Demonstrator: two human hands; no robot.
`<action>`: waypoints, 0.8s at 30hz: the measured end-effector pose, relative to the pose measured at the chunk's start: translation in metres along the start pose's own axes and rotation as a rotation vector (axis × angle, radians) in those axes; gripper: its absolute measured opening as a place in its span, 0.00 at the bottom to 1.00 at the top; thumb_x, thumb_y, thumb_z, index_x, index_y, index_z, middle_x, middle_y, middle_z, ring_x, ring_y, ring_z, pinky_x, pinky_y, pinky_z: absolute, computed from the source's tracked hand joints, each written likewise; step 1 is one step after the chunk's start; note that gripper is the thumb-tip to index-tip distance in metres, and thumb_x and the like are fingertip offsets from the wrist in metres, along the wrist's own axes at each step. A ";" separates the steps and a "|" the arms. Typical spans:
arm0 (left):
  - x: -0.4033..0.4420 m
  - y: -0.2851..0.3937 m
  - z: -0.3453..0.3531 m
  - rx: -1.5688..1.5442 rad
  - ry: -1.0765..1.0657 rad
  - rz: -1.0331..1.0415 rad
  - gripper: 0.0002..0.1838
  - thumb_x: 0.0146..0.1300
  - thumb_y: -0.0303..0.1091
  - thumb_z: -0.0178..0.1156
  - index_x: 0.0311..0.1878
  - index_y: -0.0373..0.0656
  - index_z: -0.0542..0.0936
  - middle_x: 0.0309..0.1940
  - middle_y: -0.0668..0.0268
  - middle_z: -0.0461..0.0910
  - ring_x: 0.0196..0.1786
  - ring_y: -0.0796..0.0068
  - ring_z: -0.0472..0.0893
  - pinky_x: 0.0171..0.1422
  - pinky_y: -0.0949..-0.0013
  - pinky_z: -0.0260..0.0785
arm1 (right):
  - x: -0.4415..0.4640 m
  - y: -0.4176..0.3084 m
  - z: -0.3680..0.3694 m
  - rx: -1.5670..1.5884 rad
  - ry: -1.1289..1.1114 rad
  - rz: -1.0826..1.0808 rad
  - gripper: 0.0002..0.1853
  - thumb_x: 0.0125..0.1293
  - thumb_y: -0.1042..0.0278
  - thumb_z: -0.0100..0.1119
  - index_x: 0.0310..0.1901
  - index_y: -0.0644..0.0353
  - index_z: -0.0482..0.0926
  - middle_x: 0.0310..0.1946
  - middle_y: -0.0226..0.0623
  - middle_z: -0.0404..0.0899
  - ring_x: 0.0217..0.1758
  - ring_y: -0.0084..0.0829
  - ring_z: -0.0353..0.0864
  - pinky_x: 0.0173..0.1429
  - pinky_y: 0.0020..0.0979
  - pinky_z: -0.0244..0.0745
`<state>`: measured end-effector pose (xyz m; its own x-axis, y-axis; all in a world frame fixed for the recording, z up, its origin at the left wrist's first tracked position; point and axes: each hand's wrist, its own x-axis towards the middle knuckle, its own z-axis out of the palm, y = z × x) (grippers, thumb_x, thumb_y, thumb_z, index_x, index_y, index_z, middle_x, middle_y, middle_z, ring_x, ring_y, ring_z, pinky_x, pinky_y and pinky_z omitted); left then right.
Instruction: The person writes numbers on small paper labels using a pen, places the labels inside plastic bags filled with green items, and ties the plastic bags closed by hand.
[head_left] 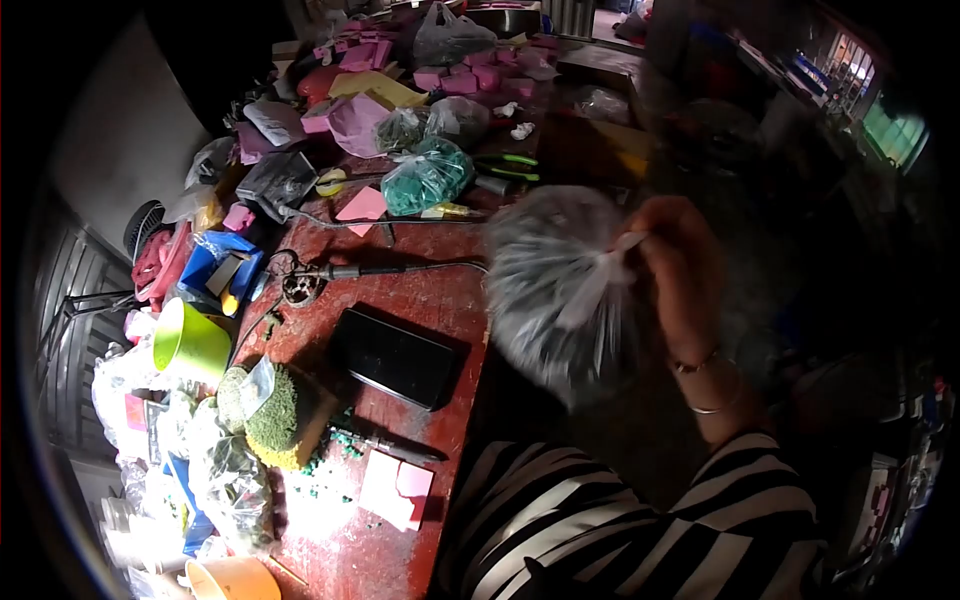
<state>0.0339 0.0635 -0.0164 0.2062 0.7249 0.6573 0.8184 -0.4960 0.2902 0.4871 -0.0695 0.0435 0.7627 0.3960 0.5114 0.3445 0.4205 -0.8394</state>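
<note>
My right hand [675,270], raised beside the table edge, is closed on the knotted neck of a clear plastic bag [560,300]. The bag bulges with many small greyish pieces that I cannot make out clearly. Two bracelets circle the wrist, and a black-and-white striped sleeve [745,485] covers the upper arm. My left hand does not show. Nearest the bag on the red table [410,265] lie a black flat device like a phone [393,355] and a soldering-iron-like tool [345,271] with its cord.
A bag of green pieces [428,178], green-handled pliers [508,165] and pink packets [460,80] crowd the far end. Along the left stand a blue tray [222,268], a lime-green cup [190,343] and a green sponge-like block [283,418]. Pink paper [395,490] lies near loose green beads.
</note>
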 end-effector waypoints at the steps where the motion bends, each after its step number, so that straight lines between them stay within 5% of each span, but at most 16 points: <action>1: -0.001 0.001 0.005 0.051 0.023 0.036 0.09 0.68 0.29 0.72 0.35 0.36 0.83 0.34 0.55 0.85 0.34 0.62 0.83 0.39 0.63 0.78 | 0.004 0.012 -0.028 -0.126 0.004 0.024 0.05 0.77 0.75 0.56 0.50 0.63 0.78 0.39 0.33 0.85 0.38 0.20 0.84 0.43 0.24 0.80; 8: 0.019 0.020 0.016 0.010 -0.093 0.160 0.08 0.66 0.30 0.75 0.36 0.37 0.85 0.32 0.59 0.86 0.33 0.63 0.84 0.40 0.63 0.80 | -0.028 0.237 -0.196 -0.485 0.207 0.382 0.03 0.73 0.75 0.59 0.42 0.64 0.79 0.30 0.35 0.85 0.29 0.23 0.86 0.37 0.26 0.80; 10: 0.011 -0.005 0.019 0.012 -0.159 0.145 0.08 0.67 0.32 0.75 0.40 0.38 0.85 0.34 0.63 0.86 0.34 0.68 0.85 0.41 0.67 0.81 | -0.056 0.319 -0.242 -0.766 0.261 0.446 0.08 0.69 0.66 0.64 0.39 0.63 0.84 0.31 0.42 0.88 0.35 0.35 0.90 0.39 0.37 0.82; 11: 0.005 -0.005 0.021 0.017 -0.157 0.140 0.08 0.67 0.32 0.75 0.40 0.38 0.85 0.34 0.63 0.86 0.34 0.68 0.85 0.41 0.67 0.81 | -0.062 0.324 -0.237 -1.163 0.234 0.471 0.14 0.72 0.60 0.62 0.38 0.65 0.83 0.34 0.45 0.87 0.37 0.37 0.89 0.39 0.40 0.84; 13: -0.002 -0.002 0.026 0.092 -0.126 0.021 0.10 0.67 0.33 0.75 0.43 0.38 0.85 0.34 0.65 0.86 0.34 0.71 0.85 0.42 0.69 0.80 | -0.088 0.387 -0.256 -0.998 0.443 0.738 0.23 0.68 0.48 0.63 0.42 0.67 0.88 0.36 0.58 0.88 0.43 0.55 0.90 0.42 0.48 0.81; 21: 0.009 -0.007 0.027 0.107 -0.114 0.145 0.09 0.68 0.35 0.74 0.41 0.40 0.87 0.32 0.64 0.87 0.31 0.68 0.85 0.39 0.68 0.81 | -0.095 0.499 -0.243 -1.325 0.337 0.916 0.25 0.67 0.44 0.61 0.48 0.58 0.91 0.44 0.52 0.90 0.50 0.55 0.89 0.53 0.52 0.84; 22: 0.005 -0.008 0.028 0.117 -0.116 0.138 0.09 0.68 0.35 0.74 0.41 0.40 0.87 0.32 0.63 0.87 0.31 0.68 0.85 0.39 0.67 0.81 | -0.102 0.515 -0.258 -1.427 0.190 0.494 0.26 0.70 0.42 0.58 0.52 0.55 0.89 0.48 0.53 0.88 0.54 0.54 0.87 0.59 0.53 0.81; 24: 0.001 -0.014 0.033 0.160 -0.120 0.109 0.07 0.68 0.33 0.73 0.38 0.40 0.87 0.31 0.63 0.87 0.30 0.68 0.84 0.38 0.67 0.79 | -0.109 0.550 -0.304 -1.722 -0.059 0.154 0.25 0.74 0.41 0.53 0.56 0.51 0.87 0.54 0.53 0.86 0.59 0.53 0.84 0.66 0.54 0.77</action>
<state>0.0404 0.0867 -0.0431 0.3526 0.7275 0.5886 0.8605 -0.4993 0.1015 0.7600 -0.1300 -0.5300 0.8360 0.3893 0.3866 0.4492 -0.8903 -0.0749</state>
